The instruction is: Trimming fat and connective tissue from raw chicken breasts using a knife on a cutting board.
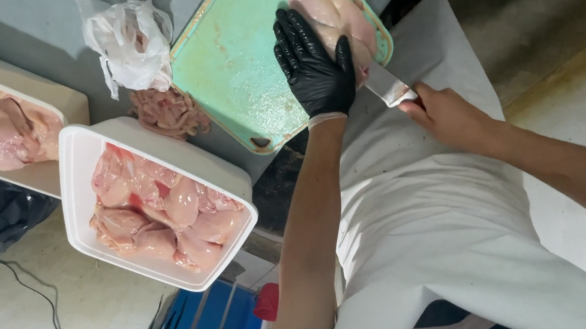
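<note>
- Head view, hands: my left hand (311,64), in a black glove, lies flat with fingers spread on the pale pink raw chicken breast (333,12), pressing it down, not gripping it. The breast sits at the far right corner of the worn mint-green plastic cutting board (234,59) on the grey counter (28,41).
- My bare right hand (444,110) is closed around the handle of a broad steel-bladed knife (384,84); the blade enters the meat just beside the gloved thumb.
- Risk: the edge runs right under the glove. I judge a slip on wet meat could carry it into thumb or palm.
- Risk: the breast lies near the board's edge; sideways push from the blade could slide it off onto the white apron (417,193).
- Risk: the nearer white rectangular plastic tub (75,170) looks to overhang the counter edge; a bump might tip it.
- Containers: that tub holds a heap of raw chicken pieces, pink and glossy, filling most of it.
- The farther cream rectangular tub (70,103), at the left, also holds raw chicken, partly cut off by the frame.
- Between tubs and board: a crumpled clear plastic bag (130,43), with a loose pile of pink trimmings (169,113) just beside it on the counter.
</note>
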